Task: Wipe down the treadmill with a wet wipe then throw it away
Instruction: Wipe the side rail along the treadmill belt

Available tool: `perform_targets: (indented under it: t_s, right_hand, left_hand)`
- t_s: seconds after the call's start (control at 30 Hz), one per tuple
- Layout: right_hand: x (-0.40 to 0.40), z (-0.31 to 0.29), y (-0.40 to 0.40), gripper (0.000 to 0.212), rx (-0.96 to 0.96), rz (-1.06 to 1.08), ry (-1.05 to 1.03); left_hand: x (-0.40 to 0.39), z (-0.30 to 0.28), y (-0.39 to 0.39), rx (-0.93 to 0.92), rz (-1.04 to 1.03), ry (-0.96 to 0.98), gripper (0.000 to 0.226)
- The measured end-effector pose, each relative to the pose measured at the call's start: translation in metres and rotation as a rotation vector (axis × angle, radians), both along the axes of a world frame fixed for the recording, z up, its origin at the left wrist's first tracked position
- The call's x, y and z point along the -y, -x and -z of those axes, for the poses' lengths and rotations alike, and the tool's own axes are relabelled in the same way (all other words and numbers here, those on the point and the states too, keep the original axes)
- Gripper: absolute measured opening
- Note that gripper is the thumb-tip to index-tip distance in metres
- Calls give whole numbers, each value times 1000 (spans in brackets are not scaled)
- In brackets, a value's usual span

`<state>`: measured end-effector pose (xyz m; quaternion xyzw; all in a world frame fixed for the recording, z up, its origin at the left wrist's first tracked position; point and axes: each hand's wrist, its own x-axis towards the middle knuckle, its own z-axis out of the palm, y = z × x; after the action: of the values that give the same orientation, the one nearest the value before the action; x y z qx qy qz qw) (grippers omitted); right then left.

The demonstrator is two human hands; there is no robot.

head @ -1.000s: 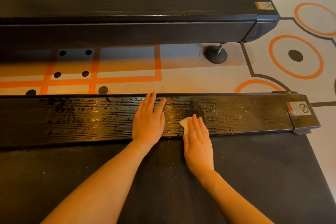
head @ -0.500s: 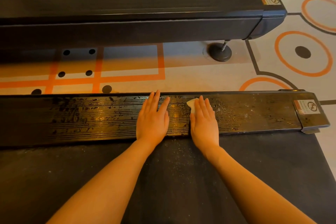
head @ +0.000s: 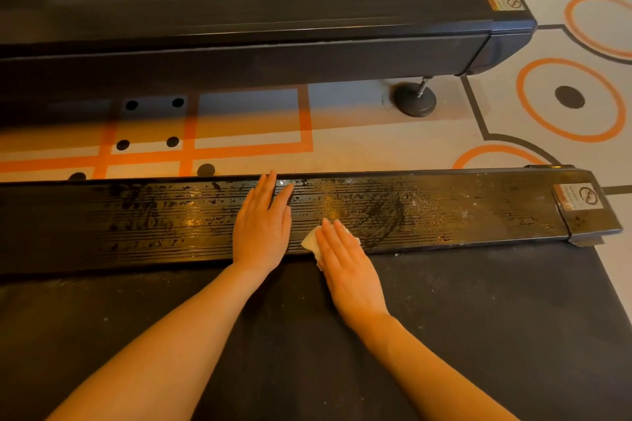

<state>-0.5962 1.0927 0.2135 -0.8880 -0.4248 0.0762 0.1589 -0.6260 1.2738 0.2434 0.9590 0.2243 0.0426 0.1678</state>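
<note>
The treadmill's black ribbed side rail (head: 461,212) runs left to right across the view, wet and streaked over most of its length. The dark belt (head: 478,335) lies below it, speckled with dust. My left hand (head: 261,225) rests flat on the rail, fingers together, holding nothing. Just to its right my right hand (head: 345,263) presses a small white wet wipe (head: 312,243) flat against the rail's near edge. Only the wipe's left corner and a sliver by the fingertips show.
A second treadmill (head: 307,44) stands parallel beyond a strip of patterned floor (head: 342,147), its round levelling foot (head: 415,100) on that strip. A warning sticker (head: 579,196) marks the near rail's end cap at right. Floor with orange circles lies to the right.
My right hand has slid the wipe from the rail's far edge back toward the near edge, by the belt. My left hand has stayed flat on the rail.
</note>
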Motion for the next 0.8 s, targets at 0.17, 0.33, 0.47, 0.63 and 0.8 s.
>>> perform_targets:
  t_s: [0.17, 0.33, 0.47, 0.63, 0.8]
  right_hand:
    - [19, -4, -19, 59, -40, 118, 14]
    - [49, -5, -34, 56, -86, 217, 16]
    - [45, -11, -39, 55, -137, 219, 4]
    - [9, -29, -67, 55, -172, 122, 51]
    - [-34, -33, -97, 54, -107, 38, 164]
  left_hand:
    - [-2, -5, 2, -36, -18, -8, 45]
    - [9, -9, -3, -65, 28, 7, 48]
    - [13, -8, -5, -104, 26, -27, 50]
    - [13, -4, -4, -112, 17, -42, 51]
    - [14, 0, -6, -154, 23, -111, 52]
